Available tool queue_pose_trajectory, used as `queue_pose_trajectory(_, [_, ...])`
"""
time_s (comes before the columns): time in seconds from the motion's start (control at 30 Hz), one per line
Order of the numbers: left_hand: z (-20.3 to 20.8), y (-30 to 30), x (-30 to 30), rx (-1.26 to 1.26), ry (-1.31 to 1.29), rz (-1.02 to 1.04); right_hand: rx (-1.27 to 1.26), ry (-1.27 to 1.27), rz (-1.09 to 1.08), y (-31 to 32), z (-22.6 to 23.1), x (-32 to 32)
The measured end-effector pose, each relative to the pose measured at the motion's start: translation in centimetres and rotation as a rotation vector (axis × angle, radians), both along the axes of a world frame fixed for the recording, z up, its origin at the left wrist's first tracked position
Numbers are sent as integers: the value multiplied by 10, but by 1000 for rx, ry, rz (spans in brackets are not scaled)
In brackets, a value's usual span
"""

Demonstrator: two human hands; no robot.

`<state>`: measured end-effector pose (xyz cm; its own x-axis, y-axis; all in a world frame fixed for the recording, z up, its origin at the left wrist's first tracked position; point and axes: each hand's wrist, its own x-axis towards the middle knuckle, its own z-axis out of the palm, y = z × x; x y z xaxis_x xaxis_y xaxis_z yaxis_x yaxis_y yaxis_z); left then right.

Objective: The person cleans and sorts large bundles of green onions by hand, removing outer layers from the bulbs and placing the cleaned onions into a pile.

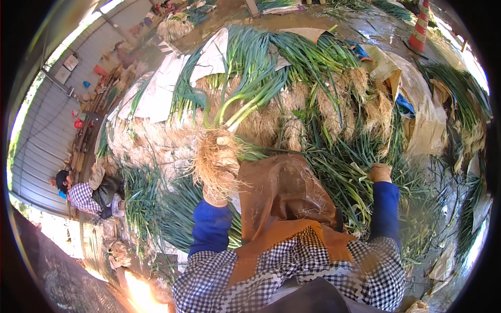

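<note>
My left hand [226,152] is wrapped round a bunch of green onions [242,112] just below its stems. The pale, stringy roots [209,161] hang over my fingers and wrist, and the green leaves point away toward the pile. To the right, my right hand [380,172] is closed in a fist over loose green leaves [349,182]. Whatever lies inside that fist is hidden. A large pile of green onions [250,49] stretches across in front of me, root ends facing me.
A brown apron [282,193] covers my lap. White sheets [162,86] and a tan sheet [417,99] lie partly over the pile. At the left a person [86,195] in a checked top sits beside more onions. A striped cone [419,31] stands at the far right.
</note>
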<state>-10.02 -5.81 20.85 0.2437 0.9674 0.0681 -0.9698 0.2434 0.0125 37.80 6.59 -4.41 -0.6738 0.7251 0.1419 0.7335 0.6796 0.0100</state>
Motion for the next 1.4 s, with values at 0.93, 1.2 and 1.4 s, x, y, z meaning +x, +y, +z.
queue_pose_trajectory(0.93, [-69, 15, 40, -21, -95, -43, -379, 573, 25, -58, 127, -147])
queue_pose_trajectory(1.2, [-77, -19, 42, -37, -86, -66, -1715, 2206, 135, -21, 134, -327])
queue_pose_trajectory(1.4, [-97, -42, 62, -243, 379, 46, -1180, 1592, 125, -12, 174, -356])
